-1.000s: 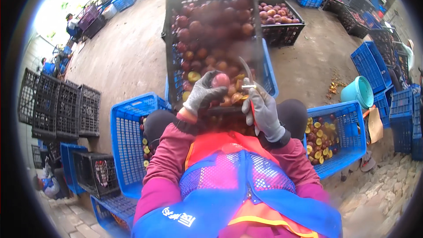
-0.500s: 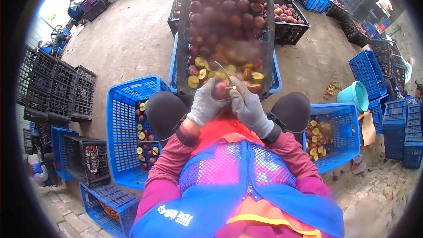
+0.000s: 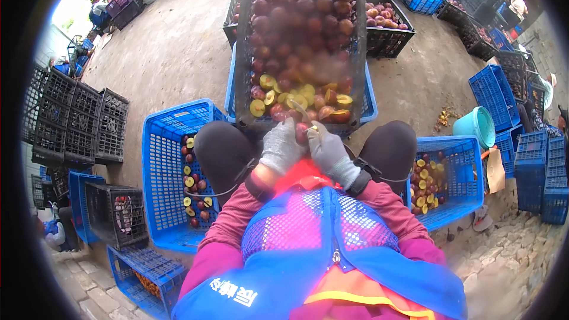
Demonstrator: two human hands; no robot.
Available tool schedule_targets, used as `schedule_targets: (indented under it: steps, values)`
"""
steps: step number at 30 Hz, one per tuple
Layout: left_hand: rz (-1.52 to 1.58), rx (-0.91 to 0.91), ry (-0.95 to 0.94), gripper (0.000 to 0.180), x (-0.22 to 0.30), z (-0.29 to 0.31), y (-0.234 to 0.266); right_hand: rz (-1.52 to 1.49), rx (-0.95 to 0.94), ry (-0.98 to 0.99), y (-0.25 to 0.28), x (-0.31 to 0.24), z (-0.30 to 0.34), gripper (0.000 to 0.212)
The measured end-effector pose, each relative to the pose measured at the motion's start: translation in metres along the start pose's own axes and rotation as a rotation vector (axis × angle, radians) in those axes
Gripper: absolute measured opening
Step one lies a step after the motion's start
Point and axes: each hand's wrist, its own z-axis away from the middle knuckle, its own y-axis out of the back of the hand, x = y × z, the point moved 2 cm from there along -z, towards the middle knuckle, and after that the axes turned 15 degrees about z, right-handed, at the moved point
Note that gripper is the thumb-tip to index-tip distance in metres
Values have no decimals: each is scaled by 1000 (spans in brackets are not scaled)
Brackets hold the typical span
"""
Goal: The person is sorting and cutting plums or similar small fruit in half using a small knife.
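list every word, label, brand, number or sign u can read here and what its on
Blue vest: one short line of white printed characters, left uncopied here.
Curved knife: no lettering can be made out.
Black crate of plums: no lettering can be made out.
Blue crates beside the knees: no lettering can be made out.
Background crates: any markings are too small or blurred to read.

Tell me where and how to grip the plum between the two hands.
Cup the plum around its left side, probably best from the left with curved fingers, as the left hand does. Its round body shows no handle or edge to pinch, and the right hand, holding the knife, crowds the right side.
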Motion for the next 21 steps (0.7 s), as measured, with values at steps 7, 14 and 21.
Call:
schedule_targets:
  steps: [7, 14, 21]
  values:
    - [-177, -96, 105, 34, -1, 5, -11, -17, 124, 89, -25, 30, -7, 36]
    - [-6, -75, -11, 50, 3, 5, -9, -458, -243, -147, 8, 20, -2, 39]
    - [1162, -362, 259, 53, 24, 12, 20, -594, -309, -172, 63, -8, 5, 37]
